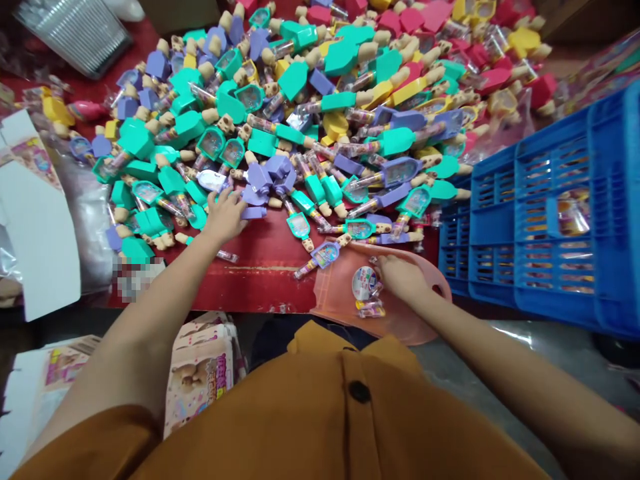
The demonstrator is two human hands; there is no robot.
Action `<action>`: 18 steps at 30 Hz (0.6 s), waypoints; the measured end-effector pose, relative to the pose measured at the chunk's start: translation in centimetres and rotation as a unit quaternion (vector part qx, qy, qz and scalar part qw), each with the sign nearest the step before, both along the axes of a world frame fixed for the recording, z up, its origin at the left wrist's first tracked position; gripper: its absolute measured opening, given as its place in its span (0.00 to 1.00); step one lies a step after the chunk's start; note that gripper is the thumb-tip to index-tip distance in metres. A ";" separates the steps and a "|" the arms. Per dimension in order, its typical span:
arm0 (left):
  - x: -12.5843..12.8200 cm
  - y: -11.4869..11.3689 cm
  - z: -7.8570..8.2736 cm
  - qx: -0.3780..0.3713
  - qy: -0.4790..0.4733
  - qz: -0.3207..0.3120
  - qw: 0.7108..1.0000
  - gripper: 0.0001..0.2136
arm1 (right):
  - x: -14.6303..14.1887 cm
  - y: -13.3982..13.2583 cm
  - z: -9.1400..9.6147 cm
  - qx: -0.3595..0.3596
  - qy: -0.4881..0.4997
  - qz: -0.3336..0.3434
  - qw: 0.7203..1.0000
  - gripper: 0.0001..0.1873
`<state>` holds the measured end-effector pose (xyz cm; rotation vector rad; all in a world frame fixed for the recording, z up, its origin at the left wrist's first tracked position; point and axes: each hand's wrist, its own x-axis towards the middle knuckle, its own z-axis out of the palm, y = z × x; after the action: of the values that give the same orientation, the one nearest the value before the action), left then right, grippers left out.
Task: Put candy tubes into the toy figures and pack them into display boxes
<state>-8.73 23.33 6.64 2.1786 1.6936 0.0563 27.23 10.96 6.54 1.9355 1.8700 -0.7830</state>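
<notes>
A large heap of popsicle-shaped plastic toys (280, 113) in teal, purple, red and yellow covers the red tabletop (265, 283), each with a clear tube and a tan stick. My left hand (225, 215) reaches into the heap's near edge, fingers apart beside purple and teal toys. My right hand (399, 278) rests on a pink plastic tray (380, 313), curled over small pieces. Next to it lie a round clear disc (364, 283) and a few small clear tubes (371, 309). Whether those fingers grip anything is hidden.
A blue slotted plastic crate (545, 213) stands right of the tray. Flat white printed cardboard (35, 220) lies at the left, and a stack of printed cartons (200, 373) sits below the table edge. A ribbed clear plastic tray (70, 33) lies at the top left.
</notes>
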 end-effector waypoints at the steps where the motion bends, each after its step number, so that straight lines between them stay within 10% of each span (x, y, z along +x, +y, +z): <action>1: 0.9 -0.3 0.6 -0.005 -0.026 0.019 0.999 0.17 | -0.3 -0.2 -0.6 -0.004 -0.021 -0.012 1.000 0.12; 5: 4.4 -4.2 3.6 -0.131 -0.188 0.094 0.969 0.22 | -1.3 -0.2 -0.3 0.000 -0.008 -0.048 0.999 0.09; 9: 6.6 -9.0 6.1 -0.418 -0.431 0.095 0.794 0.28 | -1.5 -0.6 5.1 0.047 0.161 -0.042 0.985 0.11; 12: 7.3 -10.4 7.0 -0.520 -0.475 0.039 0.709 0.26 | -2.0 -1.0 9.6 0.088 0.401 -0.005 0.912 0.12; 18: 8.1 -10.7 8.6 -0.548 -0.456 -0.010 0.701 0.18 | -3.4 -0.8 12.2 0.068 0.422 0.167 0.888 0.11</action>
<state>-0.62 12.67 15.22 0.9244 0.7197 0.0753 23.85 10.20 18.71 1.3363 2.7007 -1.5724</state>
